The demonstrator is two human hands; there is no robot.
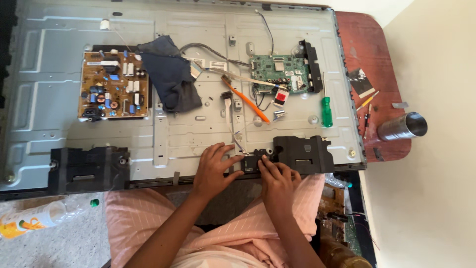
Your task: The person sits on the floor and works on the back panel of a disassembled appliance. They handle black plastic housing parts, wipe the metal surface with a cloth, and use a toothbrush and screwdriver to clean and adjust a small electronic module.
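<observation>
Fingers of the right hand [276, 179] pinch a small black module [252, 163]; left hand [214, 166] rests flat, grip released.

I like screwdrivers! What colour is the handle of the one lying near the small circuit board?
Green: the screwdriver handle shows best in the head view.

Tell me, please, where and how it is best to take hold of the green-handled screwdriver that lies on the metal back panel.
Grip the green-handled screwdriver by its thick green handle, coming from above with fingers on its left and right sides. It lies flat and nearly vertical in the view on the metal back panel, thin shaft pointing away. The sides look free; the black speaker module sits below it, so a sideways pinch probably suits best.
</observation>
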